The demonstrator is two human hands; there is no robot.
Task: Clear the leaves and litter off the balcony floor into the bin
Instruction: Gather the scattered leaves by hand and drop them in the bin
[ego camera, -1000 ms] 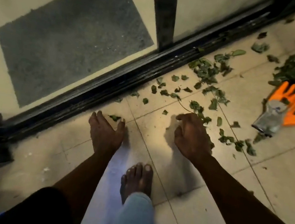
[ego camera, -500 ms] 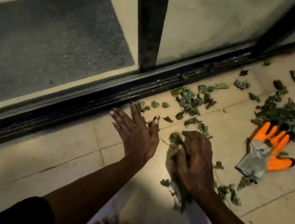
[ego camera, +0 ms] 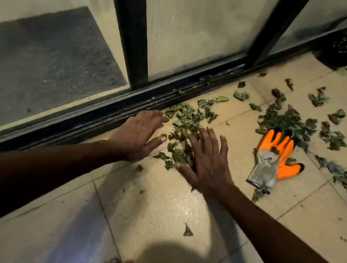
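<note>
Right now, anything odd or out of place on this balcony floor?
The orange-and-grey work glove lies unworn on the beige tiled floor while the bare left hand and right hand flank a pile of green leaves. A few leaves sit in the black sliding-door track.

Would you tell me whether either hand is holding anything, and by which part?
Nothing is held: the left hand and the right hand, fingers straight, flank the leaf pile.
</note>
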